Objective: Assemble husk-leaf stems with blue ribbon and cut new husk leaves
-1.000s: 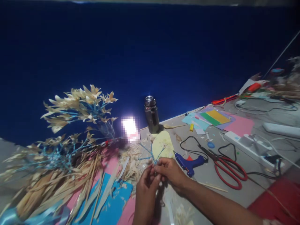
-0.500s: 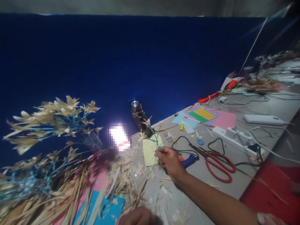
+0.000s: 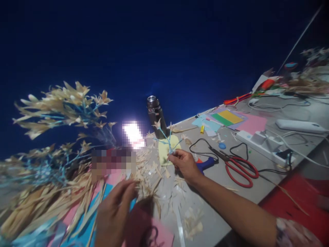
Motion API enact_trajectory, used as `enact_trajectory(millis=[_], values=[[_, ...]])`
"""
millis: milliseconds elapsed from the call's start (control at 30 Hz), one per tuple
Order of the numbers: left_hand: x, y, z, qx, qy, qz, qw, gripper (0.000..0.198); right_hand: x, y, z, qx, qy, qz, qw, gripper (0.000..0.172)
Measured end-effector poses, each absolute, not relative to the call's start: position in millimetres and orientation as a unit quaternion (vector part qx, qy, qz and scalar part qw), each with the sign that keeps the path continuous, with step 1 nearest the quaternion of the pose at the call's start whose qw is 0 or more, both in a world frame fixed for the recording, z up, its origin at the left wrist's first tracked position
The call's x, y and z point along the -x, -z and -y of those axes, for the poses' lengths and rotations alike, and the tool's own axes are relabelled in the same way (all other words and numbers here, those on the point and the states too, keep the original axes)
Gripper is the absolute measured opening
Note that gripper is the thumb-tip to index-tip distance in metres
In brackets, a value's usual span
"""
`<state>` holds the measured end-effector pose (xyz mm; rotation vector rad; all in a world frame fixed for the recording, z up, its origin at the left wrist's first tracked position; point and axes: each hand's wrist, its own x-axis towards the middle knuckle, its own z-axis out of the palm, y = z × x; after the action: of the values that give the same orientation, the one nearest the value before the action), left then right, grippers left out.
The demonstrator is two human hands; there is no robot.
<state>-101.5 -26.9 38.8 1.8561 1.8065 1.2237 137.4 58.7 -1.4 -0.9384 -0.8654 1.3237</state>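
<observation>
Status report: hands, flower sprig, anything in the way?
Right hand pinching blue-stemmed sprig. Left hand apart, grip unclear. Dark flask behind sprig; blue glue gun near right hand.

at four o'clock, a sleeve (image 3: 295,235) in a mottled print of pale pink, white and dusky purple covers the upper part of the right arm (image 3: 228,202), its motif too blurred to read. the forearm below its edge is bare, as are the right hand (image 3: 186,166) and, toward seven o'clock, the left hand (image 3: 114,204).
</observation>
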Motion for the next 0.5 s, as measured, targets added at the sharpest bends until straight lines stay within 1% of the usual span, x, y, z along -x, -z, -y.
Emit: enact_trajectory(millis=[33, 100, 133, 233, 267, 300, 333, 367, 400, 500], values=[[81, -41, 21, -0.659, -0.404, -0.609, 0.175, 0.025, -137, 1, -57, 0.405, -0.574, 0.377, 0.604, 0.031], [48, -39, 10, -0.683, -0.403, -0.581, 0.184, 0.024, -137, 0, -54, 0.404, -0.573, 0.384, 0.601, 0.031], [37, -35, 6, -0.705, -0.402, -0.560, 0.164, 0.023, -137, -1, -53, 0.404, -0.570, 0.388, 0.601, 0.032], [26, -19, 6, -0.756, -0.406, -0.513, 0.018, 0.020, -137, -4, -52, 0.403, -0.558, 0.394, 0.609, 0.033], [26, -14, 8, -0.762, -0.405, -0.505, -0.015, 0.017, -137, -5, -52, 0.403, -0.555, 0.392, 0.613, 0.032], [26, -11, 11, -0.764, -0.407, -0.500, -0.025, 0.015, -138, -6, -52, 0.401, -0.553, 0.390, 0.617, 0.031], [27, -8, 14, -0.761, -0.411, -0.501, -0.006, 0.015, -138, -7, -52, 0.396, -0.553, 0.390, 0.621, 0.030], [26, -8, 16, -0.751, -0.418, -0.510, 0.042, 0.016, -139, -8, -53, 0.389, -0.556, 0.391, 0.623, 0.030], [25, -9, 17, -0.727, -0.427, -0.526, 0.113, 0.018, -139, -10, -53, 0.381, -0.557, 0.392, 0.625, 0.029], [17, -17, 18, -0.568, -0.450, -0.571, 0.387, 0.028, -140, -13, -51, 0.364, -0.569, 0.391, 0.625, 0.031]])
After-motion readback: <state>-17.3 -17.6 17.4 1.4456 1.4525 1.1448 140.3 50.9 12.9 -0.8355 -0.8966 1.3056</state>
